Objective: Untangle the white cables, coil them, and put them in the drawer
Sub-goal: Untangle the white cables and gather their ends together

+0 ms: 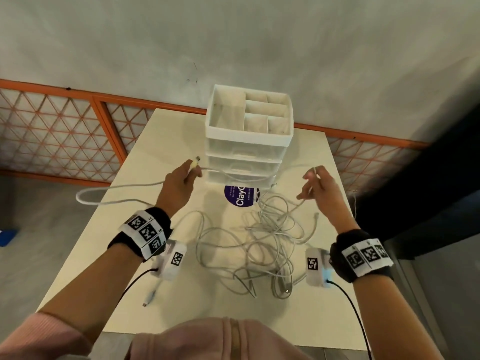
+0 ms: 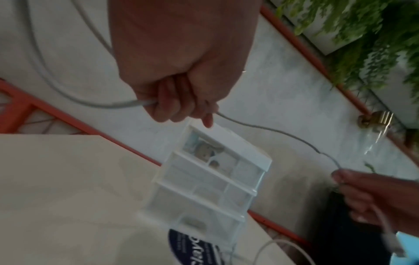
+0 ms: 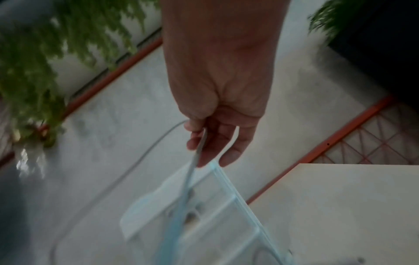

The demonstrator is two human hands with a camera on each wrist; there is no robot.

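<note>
A tangle of white cables (image 1: 262, 240) lies on the cream table (image 1: 145, 209) between my forearms. My left hand (image 1: 188, 172) is raised in front of the drawer unit and grips one white cable (image 2: 260, 128) near its plug; a loop of it (image 1: 114, 200) trails off the table's left edge. That cable spans across to my right hand (image 1: 315, 181), which pinches it between thumb and fingers (image 3: 197, 136) and lets it run down into the tangle. The white drawer unit (image 1: 246, 152) stands at the table's far end, its drawers closed.
An open compartment tray (image 1: 249, 113) tops the drawer unit. A round purple sticker (image 1: 240, 197) lies in front of it. A loose plug end (image 1: 149, 298) rests near the left forearm. An orange lattice railing (image 1: 78, 131) runs behind the table. Dark furniture (image 1: 428, 183) stands right.
</note>
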